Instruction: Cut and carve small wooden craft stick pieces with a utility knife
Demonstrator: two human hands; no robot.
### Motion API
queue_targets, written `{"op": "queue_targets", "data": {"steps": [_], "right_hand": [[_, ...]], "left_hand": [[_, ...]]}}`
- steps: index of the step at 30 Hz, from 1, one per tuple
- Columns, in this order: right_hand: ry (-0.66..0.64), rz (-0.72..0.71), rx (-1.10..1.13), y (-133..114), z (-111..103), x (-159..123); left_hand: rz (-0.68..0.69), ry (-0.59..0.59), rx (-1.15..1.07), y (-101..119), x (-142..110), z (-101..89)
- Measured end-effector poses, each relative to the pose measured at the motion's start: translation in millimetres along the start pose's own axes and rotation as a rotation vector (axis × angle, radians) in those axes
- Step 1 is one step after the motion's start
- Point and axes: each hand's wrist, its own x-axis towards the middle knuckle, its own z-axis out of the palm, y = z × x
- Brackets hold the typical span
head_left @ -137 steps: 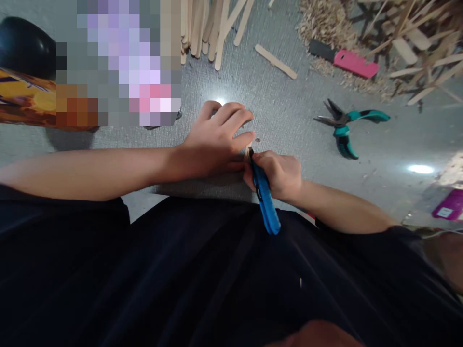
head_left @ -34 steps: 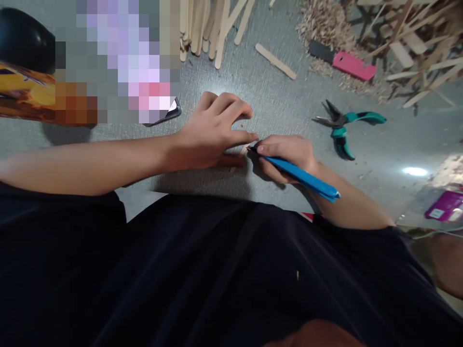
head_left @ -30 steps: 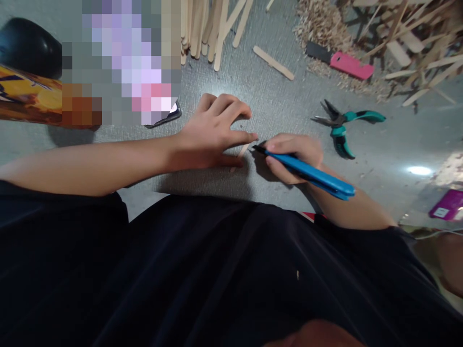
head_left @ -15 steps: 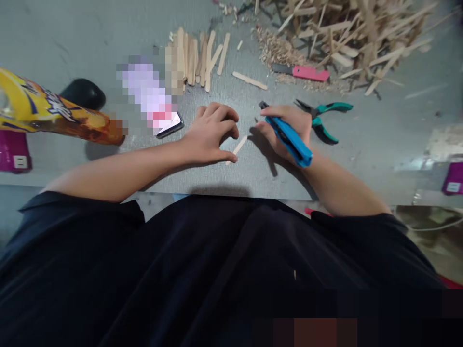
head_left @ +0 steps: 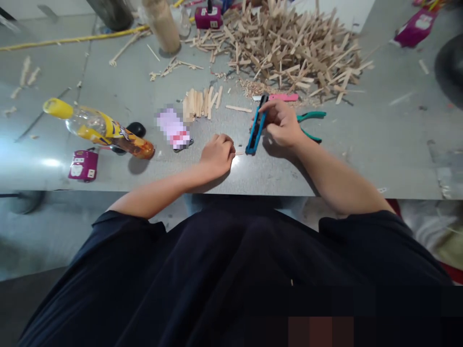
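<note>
My right hand (head_left: 282, 123) grips a blue utility knife (head_left: 256, 126), which stands nearly lengthwise away from me; its blade I cannot make out. With fingers closed, my left hand (head_left: 219, 156) pinches a short wooden stick (head_left: 239, 153) just above the table. The stick's free end points right, near the knife's lower end. Beyond my left hand lies a row of flat wooden sticks (head_left: 198, 103), with a single stick (head_left: 238, 109) to their right. Green-handled pliers (head_left: 311, 115) rest behind my right hand, partly hidden by it. A pink cutter (head_left: 284, 97) lies past the knife.
A large heap of wooden sticks (head_left: 289, 43) with shavings (head_left: 253, 89) covers the back. Left of my hands are a phone (head_left: 173, 127), a tilted-looking bottle (head_left: 104, 130), a black mouse (head_left: 136, 129) and a purple box (head_left: 83, 165). The table's front edge (head_left: 253, 194) runs before me.
My left hand has closed on the short stick, which lay beneath its open fingers. My right hand has turned the utility knife so its lower end is nearer the stick. The view has widened.
</note>
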Motion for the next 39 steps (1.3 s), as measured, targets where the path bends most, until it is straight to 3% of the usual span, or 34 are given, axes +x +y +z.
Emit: {"op": "queue_targets", "data": {"steps": [4, 8, 11, 15, 18, 20, 25, 33, 39], "right_hand": [[0.134, 0.100, 0.306, 1.0, 12.4, -1.6], [0.276, 0.106, 0.310, -7.9, 21.3, -3.7], [0.326, 0.198, 0.416, -24.3, 22.7, -4.3], [0.261, 0.483, 0.720, -55.2, 23.4, -7.2], [0.258, 0.592, 0.878, -74.0, 32.5, -10.2], [0.262, 0.624, 0.883, -81.9, 42.4, -10.4], [0.186, 0.718, 0.797, -91.2, 62.3, 1.3], [-0.077, 0.662, 0.840, -88.1, 64.9, 20.2], [-0.185, 0.702, 0.759, -87.8, 60.2, 21.5]], "left_hand": [[-0.029, 0.018, -0.021, 0.8, -1.2, -0.2], [-0.121, 0.069, -0.308, -4.4, 9.7, -7.8], [-0.145, 0.148, -0.502, -4.9, 31.0, -4.9], [-0.194, 0.265, -0.772, -4.7, 58.3, 9.4], [-0.155, 0.234, -1.011, -8.7, 62.5, 11.9], [-0.121, 0.199, -1.067, -13.1, 59.2, 8.5], [-0.184, 0.149, -1.093, -22.6, 52.4, 4.8], [-0.112, 0.240, -1.053, -29.6, 49.1, 13.7], [-0.109, 0.308, -1.109, -29.0, 45.0, 19.7]]}}
